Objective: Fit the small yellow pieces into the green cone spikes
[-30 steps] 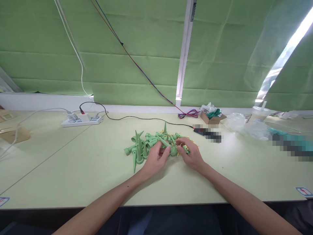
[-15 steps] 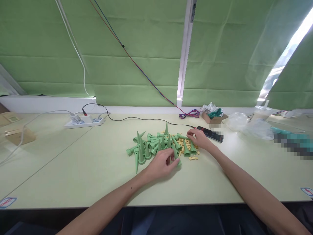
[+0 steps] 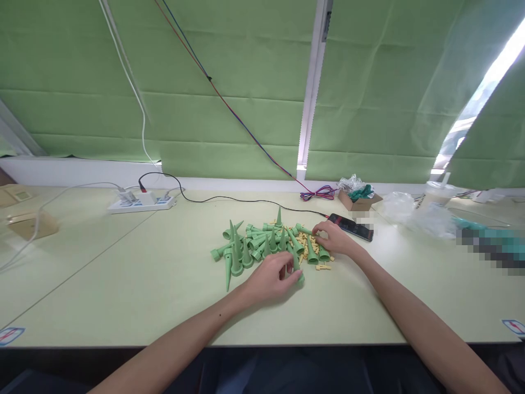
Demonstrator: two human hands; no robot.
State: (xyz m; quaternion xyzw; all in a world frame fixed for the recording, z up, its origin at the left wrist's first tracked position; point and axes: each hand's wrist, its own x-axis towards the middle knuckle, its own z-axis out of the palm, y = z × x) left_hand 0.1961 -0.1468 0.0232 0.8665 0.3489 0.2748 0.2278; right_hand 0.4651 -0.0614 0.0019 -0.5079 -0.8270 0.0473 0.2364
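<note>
A heap of green plastic cones (image 3: 259,241), hollow and spike-shaped, lies on the table, some upright and some on their sides. My left hand (image 3: 273,275) is closed around one green cone (image 3: 297,267) at the heap's near edge, its tip pointing up. Small yellow plastic pieces (image 3: 304,241) are piled against the heap's right side. Over these pieces, my right hand (image 3: 334,238) has its fingers bent together at the fingertips; whatever they grip is too small to make out. Two upright cones (image 3: 312,255) stand just below the right fingers.
A phone (image 3: 351,226) on a black cable lies behind my right hand. Farther back are a small cardboard box (image 3: 359,202), a plastic bag (image 3: 432,219) and a lidded cup (image 3: 437,192). A power strip (image 3: 141,204) sits at back left. Loose yellow pieces (image 3: 323,267) lie in front.
My right hand has moved slightly down, its fingertips now lower among the yellow pieces. My left hand stays on the same cone, which stands a little more upright.
</note>
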